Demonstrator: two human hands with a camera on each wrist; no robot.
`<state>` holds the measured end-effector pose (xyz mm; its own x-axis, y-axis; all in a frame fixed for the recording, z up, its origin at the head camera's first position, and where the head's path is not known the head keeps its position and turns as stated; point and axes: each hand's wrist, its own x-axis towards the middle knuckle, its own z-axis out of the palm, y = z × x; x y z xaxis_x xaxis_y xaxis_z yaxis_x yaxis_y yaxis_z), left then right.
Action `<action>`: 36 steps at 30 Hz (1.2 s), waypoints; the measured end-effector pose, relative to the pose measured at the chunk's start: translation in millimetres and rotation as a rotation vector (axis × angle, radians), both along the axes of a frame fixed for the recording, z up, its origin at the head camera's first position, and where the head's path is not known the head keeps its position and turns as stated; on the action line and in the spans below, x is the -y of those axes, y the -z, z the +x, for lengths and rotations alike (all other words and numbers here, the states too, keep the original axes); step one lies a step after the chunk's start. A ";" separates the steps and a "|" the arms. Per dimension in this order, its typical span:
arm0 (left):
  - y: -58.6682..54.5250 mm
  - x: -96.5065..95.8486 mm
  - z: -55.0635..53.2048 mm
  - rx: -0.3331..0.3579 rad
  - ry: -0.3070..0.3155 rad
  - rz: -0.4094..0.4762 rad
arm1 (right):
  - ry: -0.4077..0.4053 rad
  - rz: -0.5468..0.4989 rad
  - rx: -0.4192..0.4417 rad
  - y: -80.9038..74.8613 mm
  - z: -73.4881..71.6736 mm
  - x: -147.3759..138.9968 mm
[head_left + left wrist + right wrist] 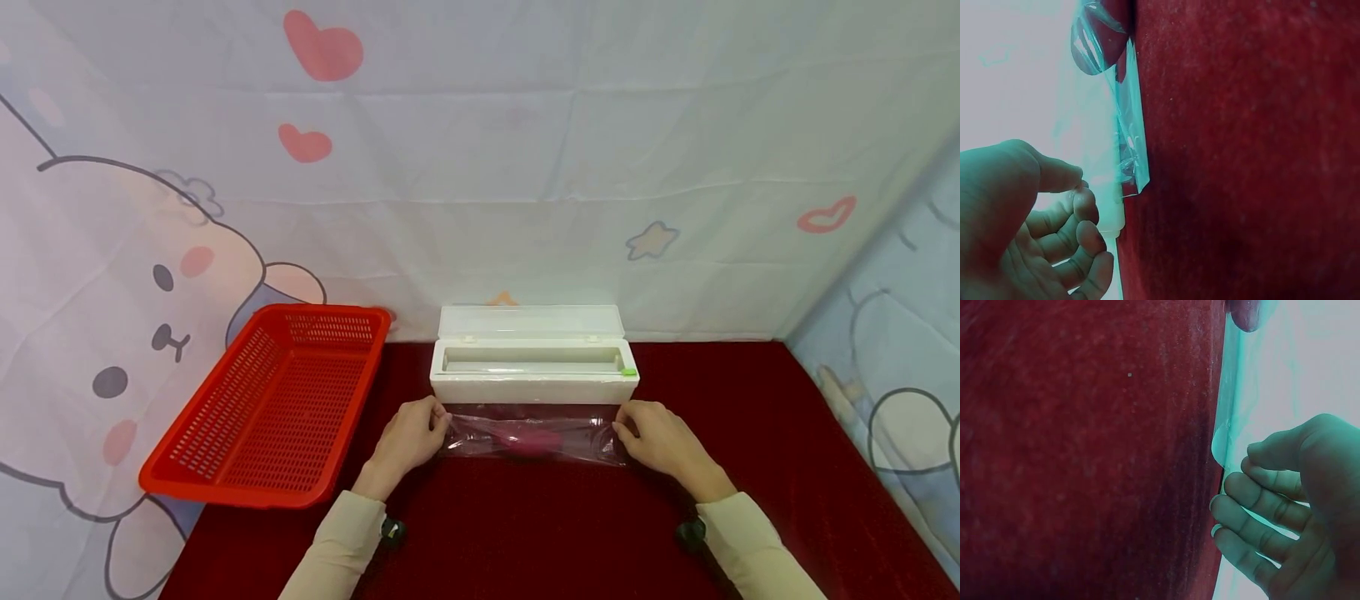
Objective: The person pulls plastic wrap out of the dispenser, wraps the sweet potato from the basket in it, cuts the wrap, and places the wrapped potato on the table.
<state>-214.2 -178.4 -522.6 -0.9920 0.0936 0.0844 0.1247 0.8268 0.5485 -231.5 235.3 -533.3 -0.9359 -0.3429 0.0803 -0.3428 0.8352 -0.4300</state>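
Where a sheet of clear cling film (534,437) lies stretched out of the white dispenser box (534,377), it spans the gap between the two hands, just in front of the box and low over the red desk (525,533). The left hand (408,437) holds the film's left end, its fingers (1079,240) curled in toward the palm beside the edge of the film in the left wrist view. The right hand (660,437) holds the right end, fingers (1260,506) bent in the same way, tips at the film's edge. Something pinkish-red (531,440) shows through the film midway between the two sets of fingers; what it is cannot be told. Just beyond the fingers the box stands with its lid (531,321) tipped up and back. Well out to the left of the left fingers a red slotted basket (273,404) rests tilted at the desk's edge, against a cartoon-printed cloth backdrop (525,167).
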 end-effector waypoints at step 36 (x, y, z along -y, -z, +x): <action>6.2 0.5 -5.0 0.066 -0.055 -0.031 | 0.071 0.055 0.023 9.6 -6.3 4.9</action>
